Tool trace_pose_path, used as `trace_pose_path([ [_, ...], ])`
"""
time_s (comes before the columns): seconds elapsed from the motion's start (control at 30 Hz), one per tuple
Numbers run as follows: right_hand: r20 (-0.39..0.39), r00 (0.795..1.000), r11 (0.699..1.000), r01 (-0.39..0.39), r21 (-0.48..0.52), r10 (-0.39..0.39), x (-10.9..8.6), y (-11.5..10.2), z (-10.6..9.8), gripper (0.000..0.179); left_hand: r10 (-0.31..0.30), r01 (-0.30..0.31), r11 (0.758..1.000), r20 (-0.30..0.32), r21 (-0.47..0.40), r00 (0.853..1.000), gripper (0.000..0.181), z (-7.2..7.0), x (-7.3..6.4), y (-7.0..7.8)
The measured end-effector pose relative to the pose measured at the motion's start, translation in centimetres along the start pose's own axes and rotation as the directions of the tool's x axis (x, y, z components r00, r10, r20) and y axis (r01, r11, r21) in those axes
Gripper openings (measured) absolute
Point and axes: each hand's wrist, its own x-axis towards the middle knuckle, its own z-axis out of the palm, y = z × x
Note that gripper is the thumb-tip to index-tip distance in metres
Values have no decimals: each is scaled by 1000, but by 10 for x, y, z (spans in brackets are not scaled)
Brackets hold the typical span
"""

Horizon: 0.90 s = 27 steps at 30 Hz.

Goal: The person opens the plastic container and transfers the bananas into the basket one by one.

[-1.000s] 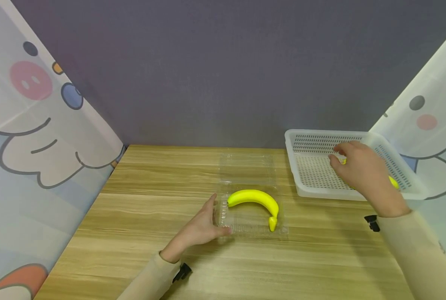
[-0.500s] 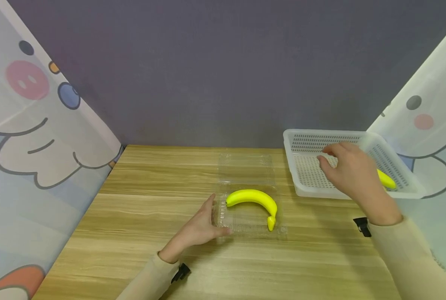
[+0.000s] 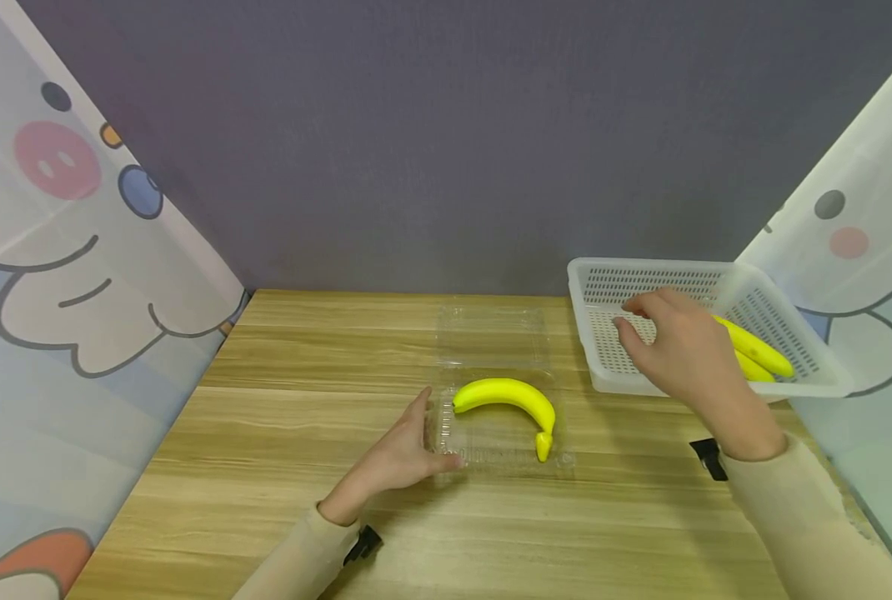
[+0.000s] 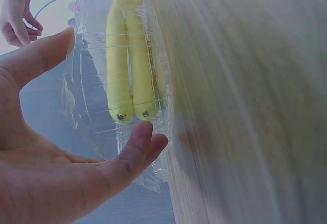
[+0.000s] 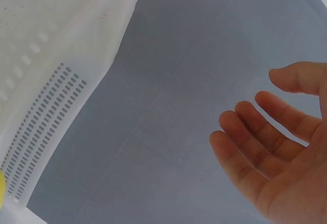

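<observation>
My left hand [image 3: 397, 454] lies at the left side of a clear plastic clamshell box [image 3: 502, 454], thumb and fingers spread and touching its edge. A curved yellow banana [image 3: 509, 390] shows in the box from above. In the left wrist view, banana tips [image 4: 121, 116] appear side by side behind the plastic, one apparently lying over another. The box lid [image 3: 491, 335] lies folded back. My right hand [image 3: 679, 346], fingers loosely bent and holding nothing, hovers over the white basket [image 3: 599, 377]. Bananas [image 3: 759, 350] lie in its right part, partly hidden by my hand.
The basket stands at the back right of the wooden table [image 3: 281, 417], close to the grey back wall [image 3: 408, 167]. Printed cartoon panels [image 3: 71, 250] border the left and right sides.
My right hand has moved left over the basket, uncovering more of the bananas there. The left hand, the box and the banana in it stay put.
</observation>
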Motion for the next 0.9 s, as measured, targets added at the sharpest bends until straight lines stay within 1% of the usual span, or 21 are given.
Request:
trace_pose_path([
  [0.17, 2, 1000, 1000, 15, 2, -15, -1, -7, 4, 23, -2, 2, 1000, 0, -3, 1000, 122, 0, 0, 1],
  [0.43, -24, 996, 996, 88, 22, -88, -3, -15, 10, 22, -4, 4, 1000, 3, -2, 1000, 122, 0, 0, 0],
  [0.67, -67, 985, 985, 161, 60, -157, -5, -23, 15, 21, -9, 9, 1000, 4, 2, 1000, 123, 0, 1, 0],
  [0.9, -85, 977, 976, 203, 75, -196, -7, -31, 21, 18, -14, 14, 1000, 4, 12, 1000, 122, 0, 1, 1],
])
